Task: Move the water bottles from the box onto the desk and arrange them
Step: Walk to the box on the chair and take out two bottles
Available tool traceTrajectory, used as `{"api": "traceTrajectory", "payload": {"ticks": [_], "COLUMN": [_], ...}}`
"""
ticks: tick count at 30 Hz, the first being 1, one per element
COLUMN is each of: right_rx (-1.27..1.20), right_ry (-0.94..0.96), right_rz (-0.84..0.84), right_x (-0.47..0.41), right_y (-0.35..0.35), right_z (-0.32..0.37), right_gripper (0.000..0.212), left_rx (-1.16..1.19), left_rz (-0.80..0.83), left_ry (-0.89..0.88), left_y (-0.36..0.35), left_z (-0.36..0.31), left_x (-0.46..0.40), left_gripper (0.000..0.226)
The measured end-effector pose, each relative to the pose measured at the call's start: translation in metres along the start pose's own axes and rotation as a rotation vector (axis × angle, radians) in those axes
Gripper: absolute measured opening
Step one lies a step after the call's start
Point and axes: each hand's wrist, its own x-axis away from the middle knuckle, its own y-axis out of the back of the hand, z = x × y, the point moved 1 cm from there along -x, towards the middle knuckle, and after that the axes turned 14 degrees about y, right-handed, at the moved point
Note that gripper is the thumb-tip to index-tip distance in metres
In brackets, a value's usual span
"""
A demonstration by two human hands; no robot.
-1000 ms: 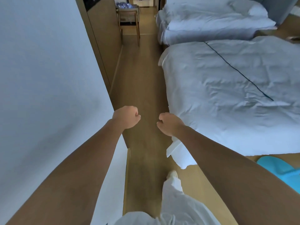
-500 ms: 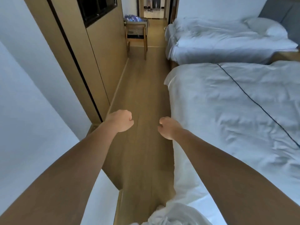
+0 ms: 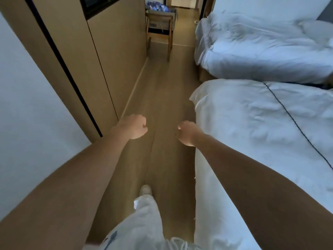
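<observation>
Wood-look floor (image 3: 162, 91) runs fwd btwn a wood-panelled wall (image 3: 115, 56) on the left and two white beds on the right: near bed (image 3: 252, 127) beside the right arm, far bed (image 3: 261, 51) beyond it. At the far end of the aisle stands a wooden stool/stand (image 3: 159, 28) w/ a box on it; blue-capped water bottles (image 3: 156, 5) sit in the box top, well apart from both hands. A white-trousered leg (image 3: 144, 219) w/ light shoe steps fwd. Left hand (image 3: 132, 126) has its fingers curled into a fist, holding nothing. Right hand (image 3: 187, 132) also curled tight, empty, touching nothing.
</observation>
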Motion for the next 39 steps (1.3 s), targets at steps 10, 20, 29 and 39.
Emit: {"api": "traceTrajectory", "payload": {"ticks": [10, 20, 29, 39], "right_rx": [-0.109, -0.040, -0.136, -0.140], "right_ry": [-0.010, -0.014, -0.004, 0.030], "right_rz": [-0.045, -0.087, -0.144, -0.106], "right_x": [-0.210, -0.363, -0.541, -0.706], "right_y": [0.061, 0.113, 0.188, 0.264], "right_z": [-0.024, -0.079, -0.171, -0.262], "right_gripper": [0.034, 0.033, 0.035, 0.039], "left_rx": [0.099, 0.075, 0.047, 0.103], "left_rz": [0.003, 0.022, -0.009, -0.044], "left_ry": [-0.006, -0.024, -0.002, 0.028], "left_y": [0.096, 0.138, 0.186, 0.223], "left_z": [0.006, -0.014, -0.073, -0.130], "left_x": [-0.210, -0.370, -0.574, -0.758], "left_gripper": [0.022, 0.026, 0.022, 0.021]}}
